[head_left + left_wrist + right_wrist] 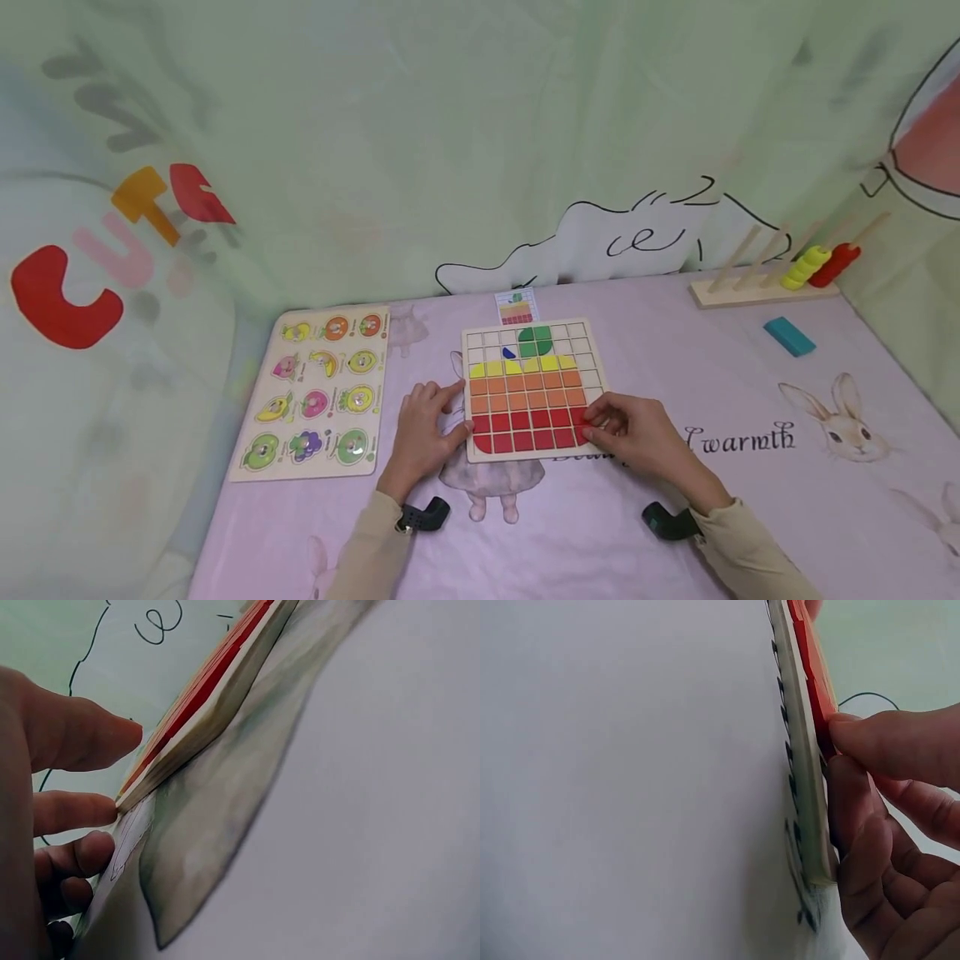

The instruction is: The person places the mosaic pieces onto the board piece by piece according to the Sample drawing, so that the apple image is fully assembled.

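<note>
A square wooden grid puzzle board (603, 373) lies on the cloth, filled with rows of red (521, 442), orange (530, 402) and yellow tiles. Green pieces (536, 341) and a small blue piece (509, 352) sit above the yellow row. My left hand (426, 429) rests along the board's left edge, forefinger and thumb spread and touching its side. At the lower right, my right hand (633, 429) pinches a red tile (821, 712) between thumb and finger, right at the board's edge; the other fingers curl beside the edge.
A small pattern card (517, 306) lies behind the board. To the left is a fruit puzzle board (311, 392). A bead stand (765, 287) with yellow and red beads stands at the back right, a teal block (790, 336) in front of it. Printed fabric forms the walls.
</note>
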Available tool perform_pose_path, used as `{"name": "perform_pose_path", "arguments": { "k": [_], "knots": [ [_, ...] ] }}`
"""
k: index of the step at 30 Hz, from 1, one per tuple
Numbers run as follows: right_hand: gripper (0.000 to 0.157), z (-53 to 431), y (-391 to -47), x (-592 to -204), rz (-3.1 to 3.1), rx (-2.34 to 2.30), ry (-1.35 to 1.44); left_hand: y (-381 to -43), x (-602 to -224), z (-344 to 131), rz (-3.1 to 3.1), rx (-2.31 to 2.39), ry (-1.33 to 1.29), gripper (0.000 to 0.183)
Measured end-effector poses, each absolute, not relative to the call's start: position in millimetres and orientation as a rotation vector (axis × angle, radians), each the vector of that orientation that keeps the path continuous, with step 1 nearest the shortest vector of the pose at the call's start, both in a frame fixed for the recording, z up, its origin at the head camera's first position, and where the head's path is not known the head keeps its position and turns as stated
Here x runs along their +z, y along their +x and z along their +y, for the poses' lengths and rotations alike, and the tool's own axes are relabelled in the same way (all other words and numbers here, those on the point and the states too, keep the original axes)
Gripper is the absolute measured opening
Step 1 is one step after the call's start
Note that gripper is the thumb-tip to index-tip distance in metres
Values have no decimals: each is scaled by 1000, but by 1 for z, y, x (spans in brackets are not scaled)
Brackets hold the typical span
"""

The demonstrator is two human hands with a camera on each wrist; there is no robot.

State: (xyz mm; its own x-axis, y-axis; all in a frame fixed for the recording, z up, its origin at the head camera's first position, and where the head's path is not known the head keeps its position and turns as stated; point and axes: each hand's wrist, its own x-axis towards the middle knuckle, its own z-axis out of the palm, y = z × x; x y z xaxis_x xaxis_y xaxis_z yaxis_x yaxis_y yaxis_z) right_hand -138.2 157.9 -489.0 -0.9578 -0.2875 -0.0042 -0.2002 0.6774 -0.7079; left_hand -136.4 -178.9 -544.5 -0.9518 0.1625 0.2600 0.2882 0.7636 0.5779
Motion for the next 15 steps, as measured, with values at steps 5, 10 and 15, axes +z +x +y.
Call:
{"name": "perform_pose_path", "arguments": {
  "k": [5, 10, 15],
  "knots": [
    [19, 157, -137, -489, 2749, -1163, -397, -135, -541, -179, -2756, -949, -367, 62],
    [20, 157, -138, -489, 2760, -1144, -387, -134, -540, -179, -2756, -933, -373, 62],
    [20, 156, -138, -490, 2766, -1150, -368, -134, -541, -180, -2767, -925, -366, 63]
  ]
}}
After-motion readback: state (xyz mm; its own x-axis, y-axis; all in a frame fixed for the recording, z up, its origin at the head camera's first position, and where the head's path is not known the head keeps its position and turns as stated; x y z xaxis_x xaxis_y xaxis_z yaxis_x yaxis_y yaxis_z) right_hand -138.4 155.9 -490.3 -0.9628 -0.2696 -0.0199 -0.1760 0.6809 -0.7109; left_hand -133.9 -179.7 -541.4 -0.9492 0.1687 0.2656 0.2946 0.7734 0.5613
